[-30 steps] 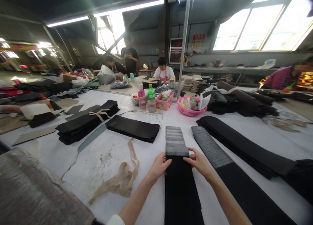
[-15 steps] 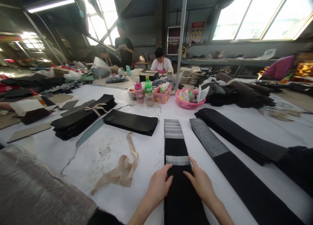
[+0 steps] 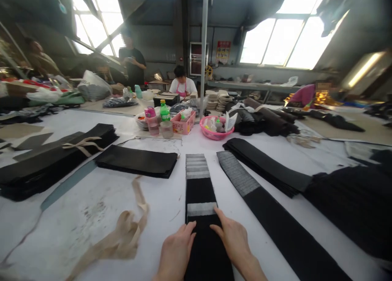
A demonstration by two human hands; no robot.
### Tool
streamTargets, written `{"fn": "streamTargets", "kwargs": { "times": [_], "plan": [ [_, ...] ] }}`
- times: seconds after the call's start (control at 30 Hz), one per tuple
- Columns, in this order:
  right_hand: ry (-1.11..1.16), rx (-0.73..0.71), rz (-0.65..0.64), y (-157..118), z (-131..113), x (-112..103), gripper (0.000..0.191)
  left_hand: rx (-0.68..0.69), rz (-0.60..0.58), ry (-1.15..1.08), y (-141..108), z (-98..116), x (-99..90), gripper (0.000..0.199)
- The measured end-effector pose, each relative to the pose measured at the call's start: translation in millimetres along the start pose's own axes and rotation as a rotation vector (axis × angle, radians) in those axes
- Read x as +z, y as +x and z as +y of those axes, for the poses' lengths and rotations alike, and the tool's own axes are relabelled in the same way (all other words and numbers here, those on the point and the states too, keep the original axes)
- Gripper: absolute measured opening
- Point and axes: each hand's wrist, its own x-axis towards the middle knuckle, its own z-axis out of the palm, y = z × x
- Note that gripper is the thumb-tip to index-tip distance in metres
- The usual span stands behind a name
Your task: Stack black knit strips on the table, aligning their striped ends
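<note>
Site was a workshop handling flat, cloth-like material. Evidence: a broad white surface [image 3: 162, 195] bore long black strips [image 3: 200, 189], a tied bundle of dark pieces [image 3: 58, 160] and dark rolls [image 3: 269, 117]. A co-worker [image 3: 191, 85] in a pink apron [image 3: 183, 91] was at the far side; large windows [image 3: 283, 40] and a poster [image 3: 223, 52] showed behind.

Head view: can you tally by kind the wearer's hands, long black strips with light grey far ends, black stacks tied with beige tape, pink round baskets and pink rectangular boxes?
Wearer's hands: 2
Long black strips with light grey far ends: 2
Tied black stack: 1
Pink round basket: 1
Pink rectangular box: 1
Total: 7
</note>
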Motion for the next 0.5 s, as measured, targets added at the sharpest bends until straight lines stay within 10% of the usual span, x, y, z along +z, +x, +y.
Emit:
{"fn": "streamTargets", "kwargs": {
  "times": [0.3,0.5],
  "plan": [
    [-0.003,0.029,0.215,34,104,-67,0.020,0.067,0.156,0.165,-5,-5,16.8,0.038],
    [-0.107,-0.013,0.114,63,149,-84,0.023,0.108,0.195,0.183,-6,-9,21.3,0.037]
  ]
}}
